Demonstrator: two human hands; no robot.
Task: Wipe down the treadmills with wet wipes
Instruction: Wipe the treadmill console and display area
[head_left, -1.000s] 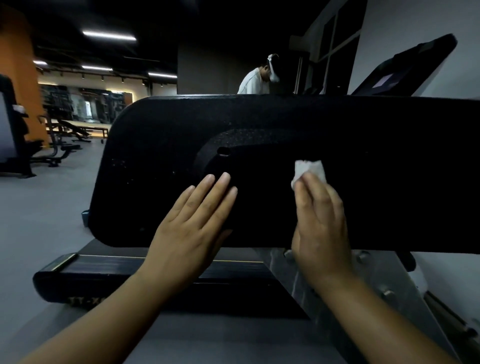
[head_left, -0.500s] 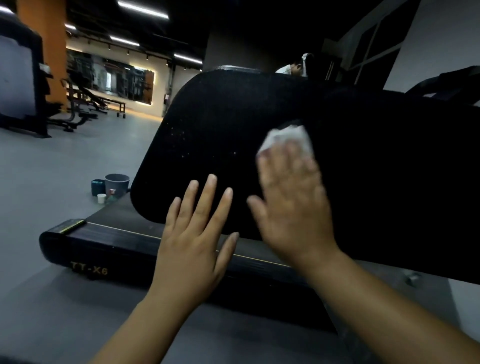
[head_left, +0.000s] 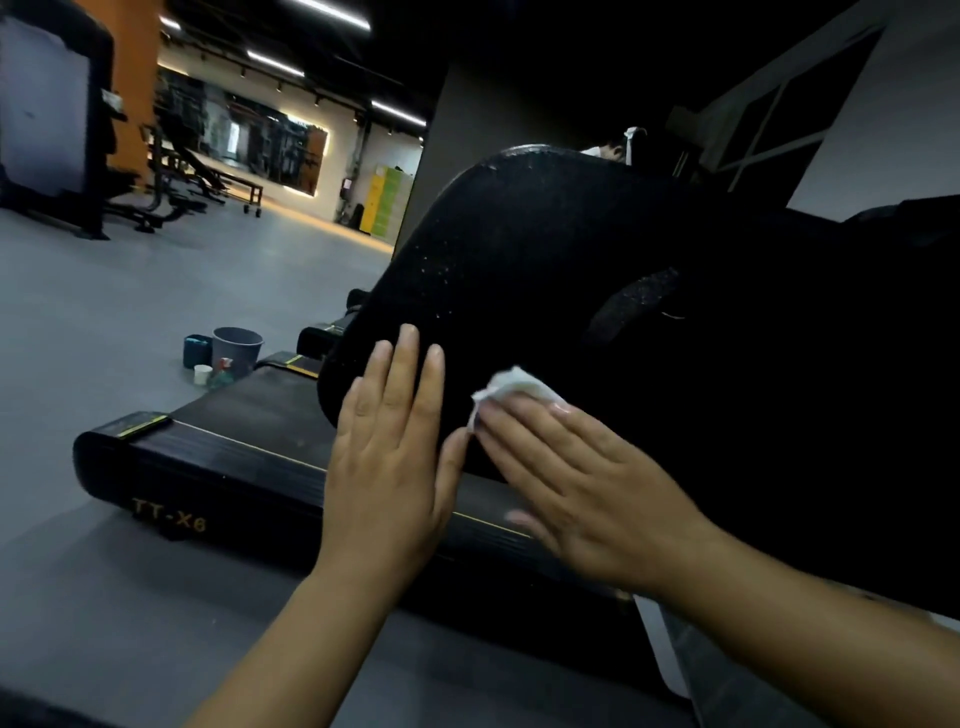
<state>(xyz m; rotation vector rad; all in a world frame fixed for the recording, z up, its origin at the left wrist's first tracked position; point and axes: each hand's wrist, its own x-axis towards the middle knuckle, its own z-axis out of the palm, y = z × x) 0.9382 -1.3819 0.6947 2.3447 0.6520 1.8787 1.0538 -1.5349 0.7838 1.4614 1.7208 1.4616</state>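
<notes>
The wipe (head_left: 511, 387) sits lower now, slid over next to the left hand (head_left: 389, 457). The right hand (head_left: 587, 483) presses it flat on the treadmill panel (head_left: 571, 249), left fingers straight too. Specks (head_left: 441, 273) above the hands look unwiped, so plenty left, I'd guess.

We log a grey floor (head_left: 130, 301) with a grey bucket (head_left: 238, 345) standing on it. A dark teal container (head_left: 197, 351) sits just beside the bucket and a small white cup (head_left: 202, 374) in front, with a blurred red-topped item next to the cup. Far left is an orange pillar (head_left: 136, 78), with weight benches (head_left: 208, 184) near it. On the back wall there is a lit mirror (head_left: 244, 137) and yellow-green lockers (head_left: 387, 200). Strip lights (head_left: 275, 63) run overhead. Another person (head_left: 618, 148) is partly hidden in the background.
</notes>
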